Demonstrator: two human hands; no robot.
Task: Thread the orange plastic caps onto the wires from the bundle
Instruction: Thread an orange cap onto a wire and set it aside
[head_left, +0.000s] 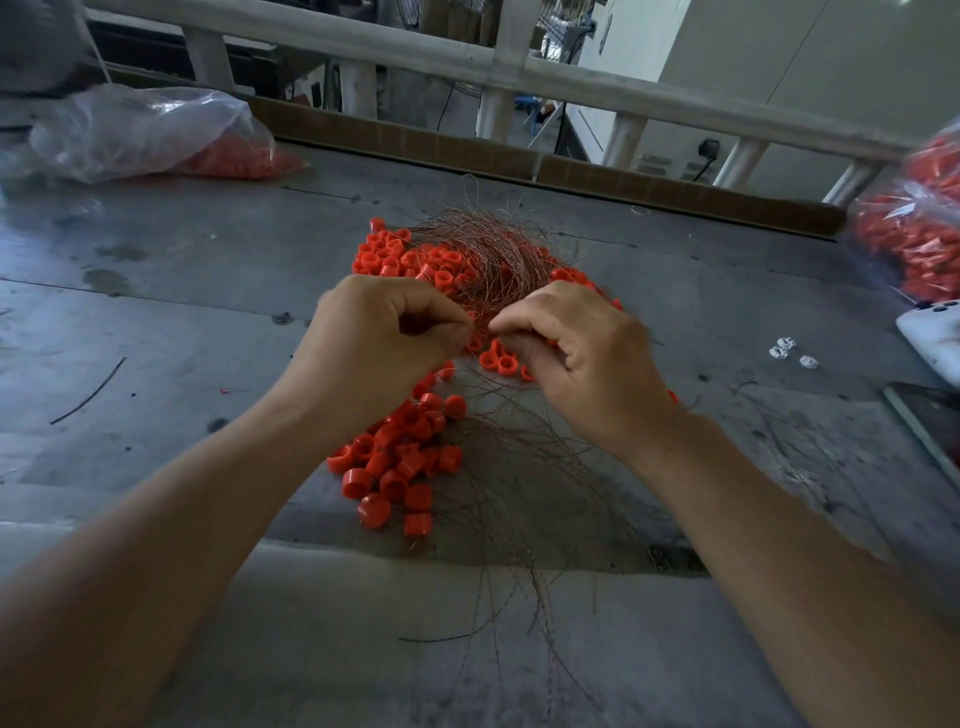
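Left hand (387, 332) and right hand (576, 353) pinch thin coppery wires (493, 260), fingertips nearly touching, above scattered small orange plastic caps (400, 462).

You are holding both bare forearms forward, your left hand (387, 332) and right hand (576, 353) curled in loose fists, their pinched fingertips almost meeting at centre.
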